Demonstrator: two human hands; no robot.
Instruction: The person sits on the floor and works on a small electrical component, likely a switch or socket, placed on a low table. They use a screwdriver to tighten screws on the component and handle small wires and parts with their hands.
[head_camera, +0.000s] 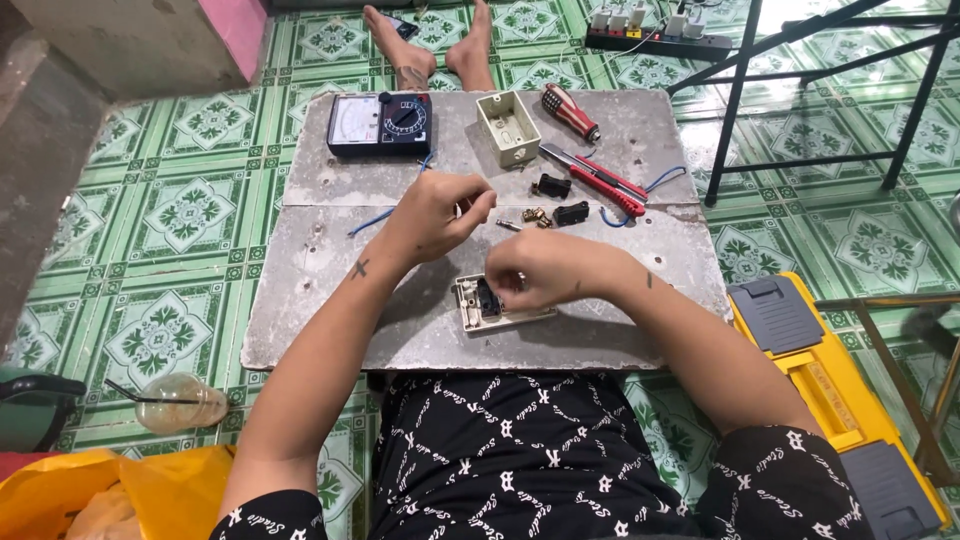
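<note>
Hands (490, 245) on switch plate (497, 308), seemingly.

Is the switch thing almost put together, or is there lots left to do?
About midway, it looks like. Done: tools are laid out and the white switch plate lies on the slab with one black piece in it. In hand: the right hand rests on the plate while the left hand pinches something tiny. Left: two black switch pieces, brass bits and the cream box lie loose.

Rough, seemingly concrete slab (330, 170)
</note>
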